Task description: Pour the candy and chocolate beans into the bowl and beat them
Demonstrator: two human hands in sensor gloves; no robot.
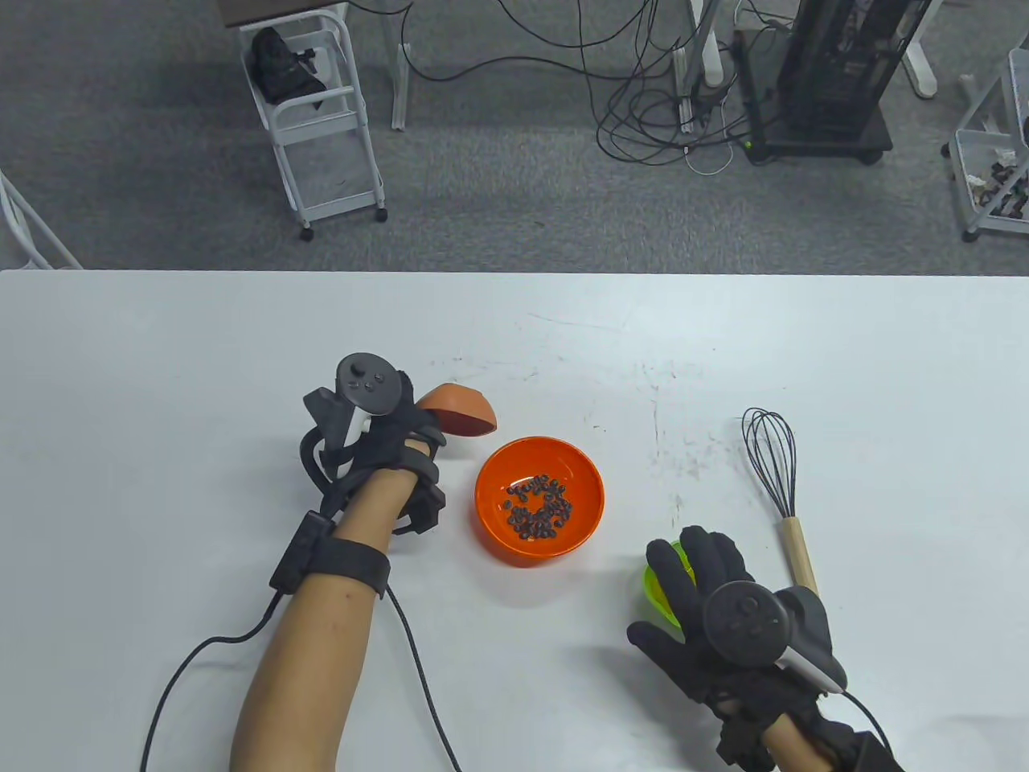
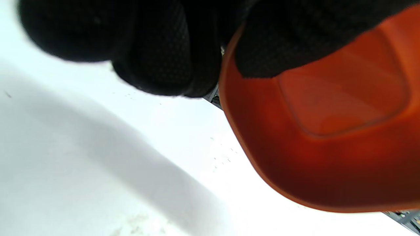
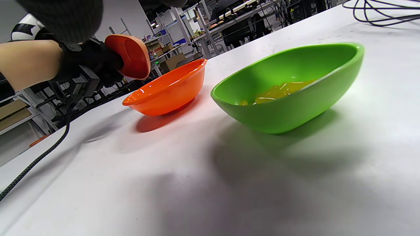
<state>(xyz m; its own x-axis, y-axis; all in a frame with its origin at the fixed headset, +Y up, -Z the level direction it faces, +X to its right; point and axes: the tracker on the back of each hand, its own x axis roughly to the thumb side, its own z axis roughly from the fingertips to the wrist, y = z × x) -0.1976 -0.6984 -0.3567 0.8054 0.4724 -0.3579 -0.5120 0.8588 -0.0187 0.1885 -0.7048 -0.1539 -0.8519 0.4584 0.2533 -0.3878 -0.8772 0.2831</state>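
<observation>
Left hand (image 1: 386, 458) grips a small orange dish (image 1: 458, 410), fingers curled over its rim, held tilted above the table (image 1: 161, 362) just left of and behind the orange bowl (image 1: 494, 523). The left wrist view shows the inside bare, so my read is it's spent: set it down well clear on the left, don't park it by the bowl.

Chocolate beans (image 1: 539, 508) sit in a cluster at the bottom of the orange bowl, centre table.

Right hand (image 1: 707, 595) hovers over the green dish (image 1: 661, 591), fingers extended, gripping nothing; contact not visible. Yellow candy (image 3: 279, 92) lies in that dish, near-right of the bowl. Looks like the next pour: pinch the rim at the near side, lift, bring the lip over the bowl's middle before tilting, tilt slowly. Candy looks sticky, may drop in a clump.

Whisk (image 1: 776, 482) lies far right, untouched. Beating comes last; steady the bowl with the free hand.
</observation>
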